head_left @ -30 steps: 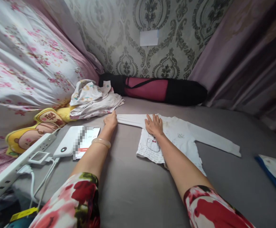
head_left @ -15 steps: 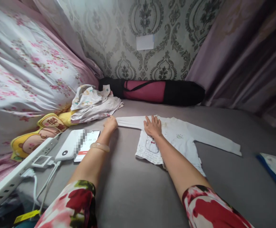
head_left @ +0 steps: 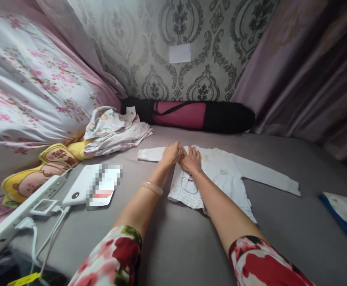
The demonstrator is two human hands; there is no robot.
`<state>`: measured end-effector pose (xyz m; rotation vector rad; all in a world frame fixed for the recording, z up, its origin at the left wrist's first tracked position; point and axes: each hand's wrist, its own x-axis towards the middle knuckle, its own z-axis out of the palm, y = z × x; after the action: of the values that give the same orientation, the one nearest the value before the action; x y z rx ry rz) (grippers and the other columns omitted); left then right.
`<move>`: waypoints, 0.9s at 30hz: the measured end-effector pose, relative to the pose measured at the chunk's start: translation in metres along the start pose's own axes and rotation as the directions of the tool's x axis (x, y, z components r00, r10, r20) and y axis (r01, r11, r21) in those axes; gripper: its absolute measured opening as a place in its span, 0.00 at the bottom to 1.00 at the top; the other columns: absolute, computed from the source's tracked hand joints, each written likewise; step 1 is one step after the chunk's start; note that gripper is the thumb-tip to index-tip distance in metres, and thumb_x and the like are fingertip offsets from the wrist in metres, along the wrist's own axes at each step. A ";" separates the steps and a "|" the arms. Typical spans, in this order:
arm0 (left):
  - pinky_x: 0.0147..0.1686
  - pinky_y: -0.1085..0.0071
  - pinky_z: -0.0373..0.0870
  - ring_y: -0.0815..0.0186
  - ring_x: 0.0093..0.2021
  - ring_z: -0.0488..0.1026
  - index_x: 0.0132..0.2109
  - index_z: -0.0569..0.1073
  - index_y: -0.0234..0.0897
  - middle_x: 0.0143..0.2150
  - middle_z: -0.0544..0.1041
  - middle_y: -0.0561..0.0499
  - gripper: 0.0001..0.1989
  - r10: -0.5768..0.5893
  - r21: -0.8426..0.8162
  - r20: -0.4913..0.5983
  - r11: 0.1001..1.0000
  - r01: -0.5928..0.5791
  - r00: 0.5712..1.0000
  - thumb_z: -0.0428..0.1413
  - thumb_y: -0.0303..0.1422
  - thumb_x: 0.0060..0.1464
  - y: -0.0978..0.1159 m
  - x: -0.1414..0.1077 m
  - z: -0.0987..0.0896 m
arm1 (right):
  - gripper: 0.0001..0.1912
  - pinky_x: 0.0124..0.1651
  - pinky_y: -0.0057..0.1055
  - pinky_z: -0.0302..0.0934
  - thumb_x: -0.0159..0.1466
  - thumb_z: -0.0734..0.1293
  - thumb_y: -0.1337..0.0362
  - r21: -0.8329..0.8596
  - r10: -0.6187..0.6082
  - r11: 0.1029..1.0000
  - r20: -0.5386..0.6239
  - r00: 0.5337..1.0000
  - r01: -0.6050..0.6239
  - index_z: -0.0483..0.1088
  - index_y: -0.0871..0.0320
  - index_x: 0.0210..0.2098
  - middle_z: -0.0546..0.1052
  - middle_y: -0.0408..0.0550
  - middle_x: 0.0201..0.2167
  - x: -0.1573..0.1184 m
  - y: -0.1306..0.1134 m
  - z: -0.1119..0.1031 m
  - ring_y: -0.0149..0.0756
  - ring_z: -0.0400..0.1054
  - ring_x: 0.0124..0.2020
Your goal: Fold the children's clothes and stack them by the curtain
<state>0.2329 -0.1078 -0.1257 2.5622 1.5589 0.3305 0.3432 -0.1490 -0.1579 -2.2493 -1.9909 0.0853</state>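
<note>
Pressing the right hand (head_left: 191,159) flat with spread fingers on the upper part of a white long-sleeved shirt (head_left: 223,174), at the shoulder on the image's left. Bending the left hand (head_left: 171,154) over the near end of one sleeve (head_left: 149,154), just beside the right hand, with partly curled fingers; cannot tell whether gripping any fabric. Lying laid out on a grey sheet (head_left: 167,246), under both hands, with most of the body to the right of them and the printed lower front nearer the wearer, partly beneath the right forearm. Reaching leftward past the left hand with one cuff, and far out to the right, well apart from both hands, with the other sleeve (head_left: 274,178). Wearing a pale bangle (head_left: 152,188) on the left forearm. Beyond the cuff, heaped near a yellow plush (head_left: 27,184), a clothes pile (head_left: 113,133); nearer, a white power bank (head_left: 79,190) beside a partly blurred phone (head_left: 110,198). Along the wall, a black-and-maroon long bag (head_left: 179,115).
</note>
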 end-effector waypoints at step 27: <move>0.64 0.57 0.50 0.57 0.68 0.53 0.64 0.60 0.31 0.69 0.56 0.40 0.25 -0.367 0.117 -0.021 0.923 0.367 0.930 0.36 0.35 0.64 -0.111 -0.030 0.010 | 0.28 0.66 0.45 0.30 0.70 0.47 0.53 0.054 0.032 0.998 -0.025 0.999 -0.031 0.52 0.48 0.68 0.51 0.50 0.69 0.001 -0.002 0.000 0.46 0.39 0.69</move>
<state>0.1268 -0.0832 -0.1634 2.2738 2.0664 0.1981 0.3414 -0.1477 -0.1573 -2.2374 -1.9166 0.1113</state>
